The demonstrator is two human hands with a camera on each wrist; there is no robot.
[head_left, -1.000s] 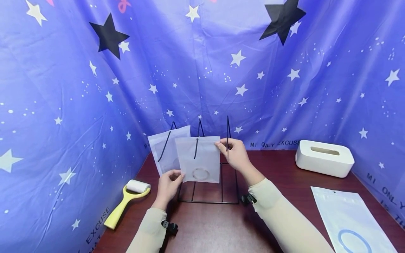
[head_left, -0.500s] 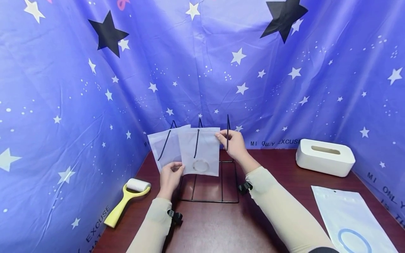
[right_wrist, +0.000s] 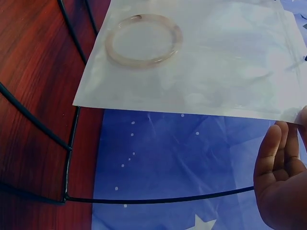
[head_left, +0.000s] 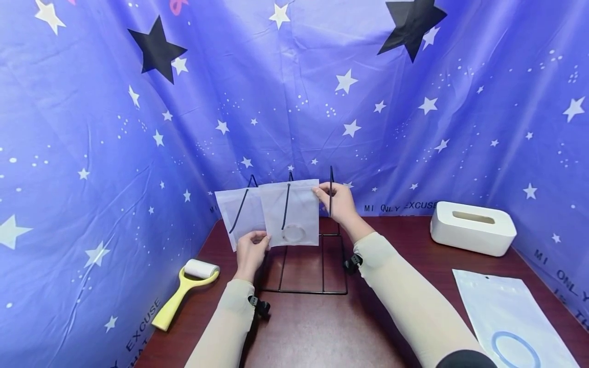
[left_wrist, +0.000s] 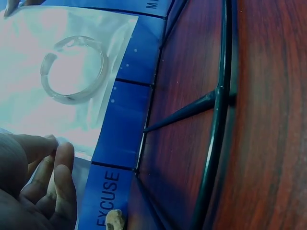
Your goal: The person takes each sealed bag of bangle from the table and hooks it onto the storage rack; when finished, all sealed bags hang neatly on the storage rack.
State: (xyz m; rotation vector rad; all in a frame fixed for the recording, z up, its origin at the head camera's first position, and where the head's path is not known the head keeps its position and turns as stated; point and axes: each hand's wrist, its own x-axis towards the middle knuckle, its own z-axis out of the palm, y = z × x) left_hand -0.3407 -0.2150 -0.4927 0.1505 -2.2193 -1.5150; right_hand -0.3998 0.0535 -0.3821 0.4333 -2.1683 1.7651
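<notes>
A translucent zip bag [head_left: 301,212] with a pale bangle [head_left: 294,233] inside is on the middle prong [head_left: 286,207] of a black wire rack [head_left: 303,292]; the prong sticks out in front of it. My left hand [head_left: 252,251] pinches the bag's lower left corner. The right hand [head_left: 339,204] pinches its upper right corner, beside the right prong [head_left: 331,191]. A second zip bag [head_left: 244,212] hangs tilted on the left prong, partly hidden by the first. In the right wrist view the bangle [right_wrist: 144,62] shows as a full ring.
A yellow-handled lint roller [head_left: 177,296] lies at the left of the brown table [head_left: 317,332]. On the right stand a white tissue box [head_left: 474,230] and, nearer, a flat zip bag [head_left: 501,301] holding a blue ring [head_left: 515,347]. Starry blue cloth [head_left: 294,102] encloses the table.
Both hands have moved up and the bag with the bangle has risen with them, its top edge now nearer the back of the middle prong. The tilted bag stays on the left prong.
</notes>
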